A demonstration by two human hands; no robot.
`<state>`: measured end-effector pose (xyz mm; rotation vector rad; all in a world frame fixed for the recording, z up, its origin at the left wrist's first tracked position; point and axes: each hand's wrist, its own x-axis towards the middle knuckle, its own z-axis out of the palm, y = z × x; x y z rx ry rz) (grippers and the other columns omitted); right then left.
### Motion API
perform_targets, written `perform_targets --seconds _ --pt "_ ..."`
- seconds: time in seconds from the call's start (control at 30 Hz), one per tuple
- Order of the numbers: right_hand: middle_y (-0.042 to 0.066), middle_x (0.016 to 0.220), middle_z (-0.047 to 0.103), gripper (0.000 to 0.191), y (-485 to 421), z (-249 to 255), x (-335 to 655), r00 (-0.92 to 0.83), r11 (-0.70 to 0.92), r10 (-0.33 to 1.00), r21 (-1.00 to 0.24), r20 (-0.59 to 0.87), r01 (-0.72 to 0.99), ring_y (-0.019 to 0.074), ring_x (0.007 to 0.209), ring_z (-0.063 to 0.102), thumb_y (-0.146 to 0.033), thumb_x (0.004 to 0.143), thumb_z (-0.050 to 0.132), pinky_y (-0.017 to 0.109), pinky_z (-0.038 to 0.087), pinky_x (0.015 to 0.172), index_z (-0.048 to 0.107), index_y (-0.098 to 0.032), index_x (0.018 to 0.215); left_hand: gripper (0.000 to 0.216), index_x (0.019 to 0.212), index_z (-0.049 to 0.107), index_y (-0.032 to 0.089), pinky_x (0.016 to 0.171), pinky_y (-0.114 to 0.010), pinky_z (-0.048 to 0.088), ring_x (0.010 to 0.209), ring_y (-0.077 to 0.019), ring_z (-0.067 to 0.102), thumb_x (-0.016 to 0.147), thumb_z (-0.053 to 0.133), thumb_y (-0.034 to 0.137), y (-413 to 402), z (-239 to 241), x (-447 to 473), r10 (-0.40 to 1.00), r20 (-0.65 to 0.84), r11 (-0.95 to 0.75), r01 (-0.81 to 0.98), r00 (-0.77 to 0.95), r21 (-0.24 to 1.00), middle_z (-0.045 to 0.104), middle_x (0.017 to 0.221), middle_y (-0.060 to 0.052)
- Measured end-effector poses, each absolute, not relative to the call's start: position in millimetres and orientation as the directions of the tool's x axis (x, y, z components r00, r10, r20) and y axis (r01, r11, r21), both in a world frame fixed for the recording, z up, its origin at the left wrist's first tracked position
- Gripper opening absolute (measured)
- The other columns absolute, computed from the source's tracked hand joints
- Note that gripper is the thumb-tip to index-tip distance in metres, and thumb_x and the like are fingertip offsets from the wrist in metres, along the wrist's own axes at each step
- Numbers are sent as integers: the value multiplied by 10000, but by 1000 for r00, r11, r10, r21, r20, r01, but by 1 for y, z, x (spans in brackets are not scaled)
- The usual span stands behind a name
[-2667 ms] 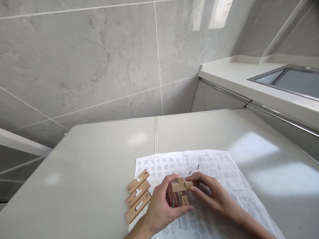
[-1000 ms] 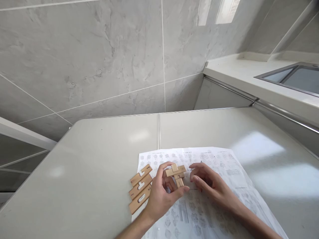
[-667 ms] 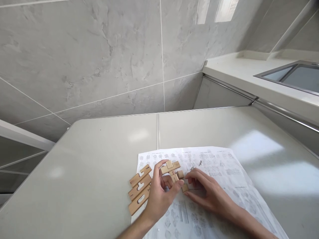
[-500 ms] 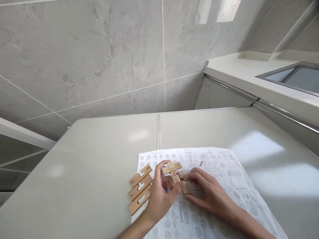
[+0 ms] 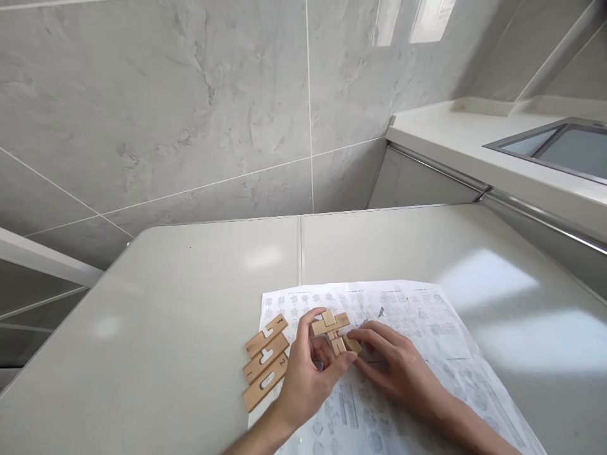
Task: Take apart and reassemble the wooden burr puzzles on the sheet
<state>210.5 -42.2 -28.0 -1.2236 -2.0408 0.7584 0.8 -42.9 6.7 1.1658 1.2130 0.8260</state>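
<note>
I work in what appears to be a kitchen, near gray wall tiles (image 5: 190,114) and a white counter (image 5: 443,129) set with a metal-rimmed sink (image 5: 581,151).

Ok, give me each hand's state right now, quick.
Left hand: closed, holding the joined wooden pieces.
Right hand: closed, thumb and fingers pinching a wooden block close beside them.

Left hand (image 5: 306,373) curls C-shaped, right hand (image 5: 403,363) pinches — its thumb (image 5: 374,373) apparently half-hidden.
</note>
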Motion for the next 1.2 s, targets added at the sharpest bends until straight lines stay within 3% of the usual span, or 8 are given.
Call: perform_targets --seconds 0.1,0.33,0.53,0.7,1.2 --pt "84 1008 752 181 -41 -27 214 -367 385 907 -762 208 520 248 801 727 -300 1128 547 388 595 700 643 -275 1279 804 1517 418 255 689 -287 443 659 -161 512 908 851 552 -43 7 1 939 -268 251 104 214 963 534 676 95" --pt "121 1203 737 278 -43 -27 216 -363 428 890 -781 277 454 262 938 770 -244 1168 446 389 628 762 586 -306 1400 796 1511 449 256 670 -271 433 651 -142 477 896 878 525 -43 4 1 941 -262 246 97 216 964 515 680 101" --pt "62 992 745 220 -47 -33 220 -325 481 876 -693 357 537 205 713 688 -246 1140 543 329 580 642 552 -292 1354 819 1494 511 254 650 -269 435 666 -151 490 840 930 514 -44 4 0 938 -263 239 129 225 963 519 698 88" --pt "79 1015 745 240 -46 -36 221 -351 572 820 -642 452 511 182 704 685 -212 1155 502 297 573 618 573 -252 1380 808 1472 550 262 647 -282 447 693 -166 512 818 936 540 -44 5 0 933 -262 224 172 247 959 564 770 49" --pt "24 914 721 328 -48 -36 220 -363 547 835 -697 413 465 176 651 678 -141 1108 534 294 542 586 574 -284 1400 699 1357 656 318 583 -252 403 654 -130 468 761 1001 440 -42 -6 -1 939 -154 99 188 306 977 612 881 35"
